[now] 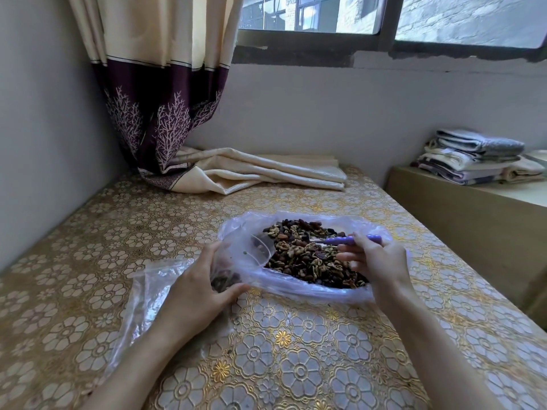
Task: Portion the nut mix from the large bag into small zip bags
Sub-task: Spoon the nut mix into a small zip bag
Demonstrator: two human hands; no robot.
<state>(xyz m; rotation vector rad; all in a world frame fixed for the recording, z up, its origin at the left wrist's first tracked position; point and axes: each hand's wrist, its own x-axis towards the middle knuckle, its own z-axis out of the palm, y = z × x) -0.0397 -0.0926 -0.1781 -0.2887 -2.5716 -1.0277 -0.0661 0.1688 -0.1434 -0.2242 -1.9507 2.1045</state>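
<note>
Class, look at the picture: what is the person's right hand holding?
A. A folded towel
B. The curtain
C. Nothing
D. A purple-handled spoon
D: the right hand grips a purple-handled spoon over the nut mix in the large bag.

One large bag (299,287), one spoon (349,240), two hands (192,294) (377,258)
</note>
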